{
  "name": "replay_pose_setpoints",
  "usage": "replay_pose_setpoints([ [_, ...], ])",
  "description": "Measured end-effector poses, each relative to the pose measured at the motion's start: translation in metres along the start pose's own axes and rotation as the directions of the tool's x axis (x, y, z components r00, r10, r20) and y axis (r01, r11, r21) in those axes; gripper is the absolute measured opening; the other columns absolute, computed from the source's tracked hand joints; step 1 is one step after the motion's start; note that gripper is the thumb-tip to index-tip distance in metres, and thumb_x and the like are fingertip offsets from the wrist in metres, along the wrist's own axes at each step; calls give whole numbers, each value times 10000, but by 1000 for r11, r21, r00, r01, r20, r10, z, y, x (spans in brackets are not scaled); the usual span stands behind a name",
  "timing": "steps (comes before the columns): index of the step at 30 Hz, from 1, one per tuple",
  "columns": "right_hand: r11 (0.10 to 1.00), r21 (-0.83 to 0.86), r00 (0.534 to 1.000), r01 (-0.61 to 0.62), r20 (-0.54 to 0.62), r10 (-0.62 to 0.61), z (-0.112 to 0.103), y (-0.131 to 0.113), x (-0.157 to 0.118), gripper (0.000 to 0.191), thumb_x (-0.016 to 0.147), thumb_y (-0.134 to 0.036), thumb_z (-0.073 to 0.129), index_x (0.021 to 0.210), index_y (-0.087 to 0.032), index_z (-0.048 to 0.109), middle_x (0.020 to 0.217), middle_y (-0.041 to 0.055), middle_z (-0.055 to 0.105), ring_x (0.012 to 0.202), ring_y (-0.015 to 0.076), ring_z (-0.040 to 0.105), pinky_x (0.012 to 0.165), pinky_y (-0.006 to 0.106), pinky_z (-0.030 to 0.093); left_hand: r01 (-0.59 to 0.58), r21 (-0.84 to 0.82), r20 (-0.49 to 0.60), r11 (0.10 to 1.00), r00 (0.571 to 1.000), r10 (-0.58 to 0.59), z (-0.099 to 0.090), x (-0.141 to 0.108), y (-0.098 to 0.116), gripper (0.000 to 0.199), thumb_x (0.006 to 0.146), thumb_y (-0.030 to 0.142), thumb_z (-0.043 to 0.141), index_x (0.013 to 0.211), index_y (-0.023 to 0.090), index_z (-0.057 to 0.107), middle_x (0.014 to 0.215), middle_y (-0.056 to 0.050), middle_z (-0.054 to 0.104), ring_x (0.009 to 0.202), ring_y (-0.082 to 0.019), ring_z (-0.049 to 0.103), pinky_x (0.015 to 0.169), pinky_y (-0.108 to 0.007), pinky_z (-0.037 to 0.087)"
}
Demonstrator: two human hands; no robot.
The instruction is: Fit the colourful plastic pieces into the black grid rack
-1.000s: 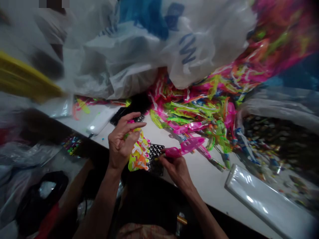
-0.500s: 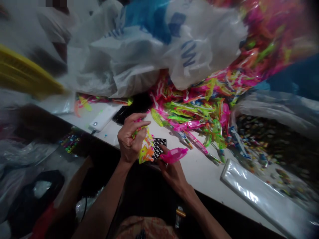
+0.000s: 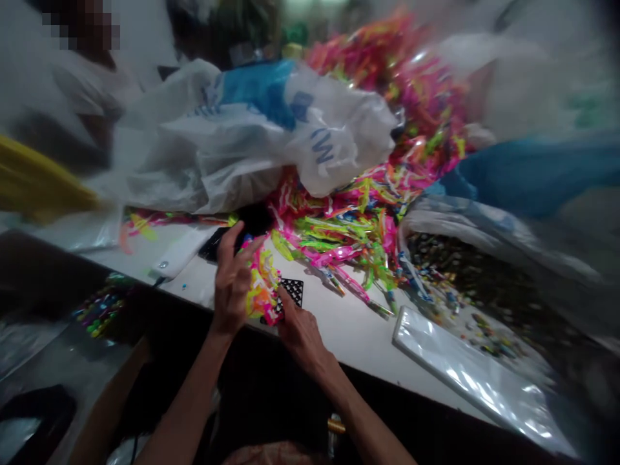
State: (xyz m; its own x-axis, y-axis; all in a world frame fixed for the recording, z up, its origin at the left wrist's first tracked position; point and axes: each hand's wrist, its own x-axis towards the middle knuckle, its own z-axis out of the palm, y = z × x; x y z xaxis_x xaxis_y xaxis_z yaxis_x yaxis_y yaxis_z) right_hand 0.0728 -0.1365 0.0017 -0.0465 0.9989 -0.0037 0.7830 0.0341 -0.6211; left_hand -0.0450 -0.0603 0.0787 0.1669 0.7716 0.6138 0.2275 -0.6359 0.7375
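Glossy, crinkled clear plastic wraps the flat packet (image 3: 465, 368) at right; the far bag (image 3: 252, 142) is wrinkled plastic, the table (image 3: 343, 336) smooth.

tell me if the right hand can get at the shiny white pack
Probably yes: only bare table shows between the right hand and the pack, and nothing seems to cover it. The fingers are at the black grid, so they'd have to leave that first.

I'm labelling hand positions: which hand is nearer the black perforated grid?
Right. The right hand has its fingers at the black perforated grid, partly covering it in view; the left hand is farther left, across the bright plastic pieces.
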Motion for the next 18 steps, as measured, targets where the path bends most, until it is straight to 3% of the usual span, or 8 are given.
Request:
replay_pose_setpoints([
  [3,982,170,996,77,-53,-69,-25,23,-10,599,762,-167,515,1332,-185,333,1158,101,560,891,179,589,758,263,450,-114,94,133,989,986,101,-9,-11,5,518,849,554,320,1186,241,559,1399,-45,346,1297,-297,250,1080,-481,160],
  [5,980,198,991,15,-134,12,-45,51,-16,502,764,-200,530,1255,-165,432,1060,89,585,723,136,590,693,253,456,-200,133,235,971,958,166,-9,-17,4,474,816,544,422,1145,243,584,1367,-57,397,1287,-316,263,1067,-511,172],
  [8,978,27,942,-208,-265,208,-72,93,-11,317,779,-217,518,1083,-139,559,912,70,605,650,130,557,637,251,421,-255,163,224,953,950,216,-3,-19,-2,290,798,310,547,1076,250,605,1245,-63,522,1226,-291,363,1027,-511,252],
  [10,945,-155,935,-288,-258,243,-80,108,2,227,795,-228,510,986,-144,599,886,72,607,714,157,558,630,250,387,-261,177,178,949,957,230,3,-17,-5,261,782,187,545,1025,253,617,1132,-53,590,1166,-265,429,1006,-496,286],
  [14,869,-398,954,-293,-173,243,-73,104,31,212,839,-194,440,967,-137,598,904,94,603,748,173,566,592,246,327,-261,172,159,950,959,234,7,-15,-6,194,770,156,527,897,238,648,1011,-45,626,1105,-258,472,977,-484,318],
  [18,885,-343,949,-314,-156,275,-70,95,27,154,779,-170,467,752,-125,611,725,66,601,674,163,547,536,237,278,-228,154,169,961,965,201,4,-17,-6,168,761,161,529,859,231,647,1048,-49,614,1118,-266,458,999,-509,284],
])
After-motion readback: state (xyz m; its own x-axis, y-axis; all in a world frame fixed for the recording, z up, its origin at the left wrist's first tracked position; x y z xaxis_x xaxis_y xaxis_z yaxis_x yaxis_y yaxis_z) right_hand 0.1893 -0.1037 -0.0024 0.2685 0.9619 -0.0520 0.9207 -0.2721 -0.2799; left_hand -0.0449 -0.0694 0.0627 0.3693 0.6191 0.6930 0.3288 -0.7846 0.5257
